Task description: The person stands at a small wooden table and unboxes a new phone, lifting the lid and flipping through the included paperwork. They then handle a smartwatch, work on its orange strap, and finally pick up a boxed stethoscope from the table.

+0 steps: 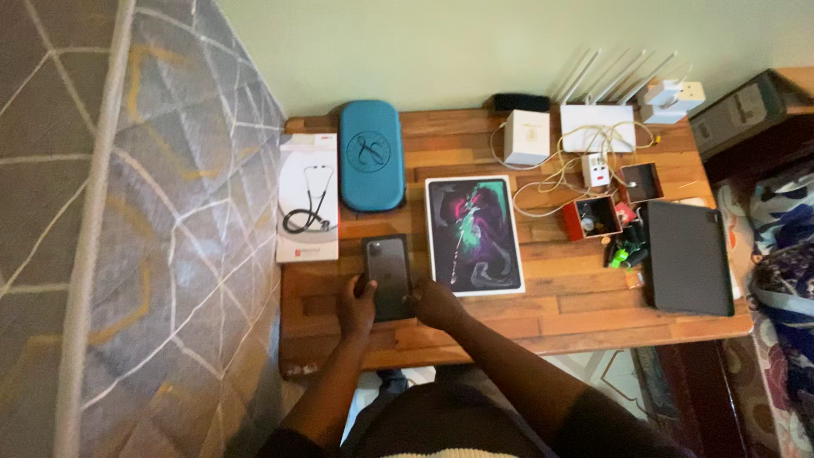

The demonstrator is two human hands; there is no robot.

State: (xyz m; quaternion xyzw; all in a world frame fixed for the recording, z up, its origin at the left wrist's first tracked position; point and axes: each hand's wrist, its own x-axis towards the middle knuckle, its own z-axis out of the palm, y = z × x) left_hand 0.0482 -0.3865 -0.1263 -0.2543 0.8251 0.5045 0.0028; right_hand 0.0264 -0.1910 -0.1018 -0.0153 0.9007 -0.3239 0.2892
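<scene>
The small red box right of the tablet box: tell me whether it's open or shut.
Open. The small red box has no lid on, and small items show inside it; what they are is too small to tell.

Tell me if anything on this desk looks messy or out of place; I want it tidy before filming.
Mostly neat. The one untidy spot is the pale cables tangled loosely in front of the white router, beside small items scattered near the open red box. Both hands grip the dark phone box.

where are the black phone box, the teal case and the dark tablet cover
black phone box [387, 270]: head view, middle of its lid, between both hands.
teal case [370, 156]: head view, centre of its zipped top.
dark tablet cover [688, 257]: head view, middle of its flat face.
</scene>
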